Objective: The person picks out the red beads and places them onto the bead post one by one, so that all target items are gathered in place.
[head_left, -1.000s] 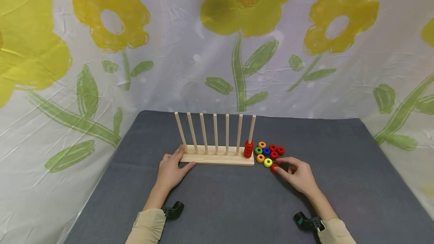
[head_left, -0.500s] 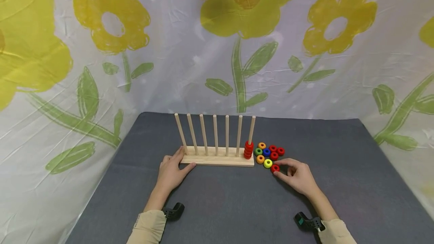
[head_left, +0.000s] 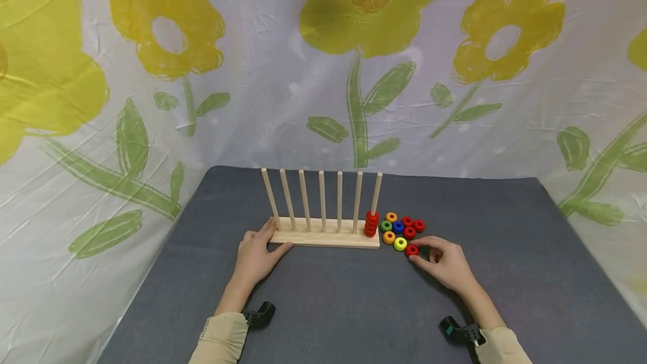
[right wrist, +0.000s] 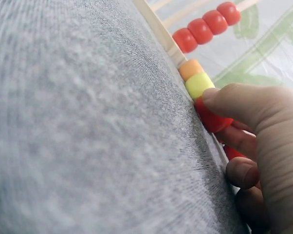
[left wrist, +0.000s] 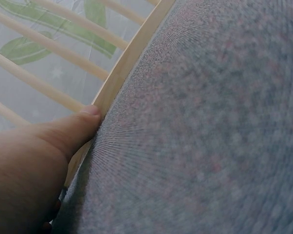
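A wooden peg stand (head_left: 323, 239) has a row of upright pegs on a pale base. Several red beads (head_left: 371, 224) are stacked on its rightmost peg. My left hand (head_left: 256, 253) holds the stand's left end, with the thumb (left wrist: 83, 119) on the front edge and the fingers at the left side. My right hand (head_left: 447, 261) pinches a loose red bead (head_left: 411, 250) between thumb and index finger, low at the table. In the right wrist view that red bead (right wrist: 212, 116) sits beside a yellow bead (right wrist: 200, 85), the thumb against it.
Right of the stand lie loose beads: a yellow one (head_left: 400, 244), two orange, a green (head_left: 386, 226), a blue (head_left: 398, 227) and several red (head_left: 419, 226). A dark cloth (head_left: 333, 308) covers the table. A flower-patterned curtain (head_left: 263, 100) hangs behind it.
The red bead at my right fingertips has shifted slightly right, and the thumb has slid off its top to its near side. My left hand and the stand stay in place.
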`<state>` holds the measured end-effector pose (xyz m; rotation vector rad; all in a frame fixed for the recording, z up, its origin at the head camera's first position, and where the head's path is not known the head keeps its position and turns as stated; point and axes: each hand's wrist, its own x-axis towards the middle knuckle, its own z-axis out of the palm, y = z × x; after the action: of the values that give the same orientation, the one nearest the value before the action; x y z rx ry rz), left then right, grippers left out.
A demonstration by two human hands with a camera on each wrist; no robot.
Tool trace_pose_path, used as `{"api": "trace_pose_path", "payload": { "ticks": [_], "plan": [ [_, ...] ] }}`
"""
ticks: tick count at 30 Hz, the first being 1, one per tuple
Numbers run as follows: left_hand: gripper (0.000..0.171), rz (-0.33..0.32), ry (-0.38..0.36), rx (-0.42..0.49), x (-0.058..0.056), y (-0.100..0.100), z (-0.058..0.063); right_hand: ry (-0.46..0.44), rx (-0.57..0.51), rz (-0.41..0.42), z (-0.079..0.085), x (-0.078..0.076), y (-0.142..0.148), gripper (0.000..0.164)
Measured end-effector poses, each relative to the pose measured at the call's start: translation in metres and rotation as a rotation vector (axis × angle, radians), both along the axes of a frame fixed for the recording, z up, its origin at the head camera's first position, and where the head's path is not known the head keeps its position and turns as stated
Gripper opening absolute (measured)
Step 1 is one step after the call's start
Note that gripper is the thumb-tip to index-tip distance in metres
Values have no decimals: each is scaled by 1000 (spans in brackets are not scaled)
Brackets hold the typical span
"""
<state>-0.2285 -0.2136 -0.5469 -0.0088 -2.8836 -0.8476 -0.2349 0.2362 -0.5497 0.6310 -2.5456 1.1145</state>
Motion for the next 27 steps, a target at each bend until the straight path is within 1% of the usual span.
{"api": "trace_pose_path", "payload": {
  "ticks": [5, 12, 21, 27],
  "plan": [
    [88, 1, -29, 0, 0, 0, -2, 5, 1, -15, 0, 3, 0, 29],
    [88, 2, -14, 1, -2, -1, 0, 13, -13, -12, 1, 1, -1, 28],
    [88, -3, -25, 8, -2, -2, 0, -29, -15, -43, 1, 1, -1, 29],
    [88, -4, -24, 10, -2, -2, 1, -45, -26, -45, 3, 2, -2, 28]
  ]
}}
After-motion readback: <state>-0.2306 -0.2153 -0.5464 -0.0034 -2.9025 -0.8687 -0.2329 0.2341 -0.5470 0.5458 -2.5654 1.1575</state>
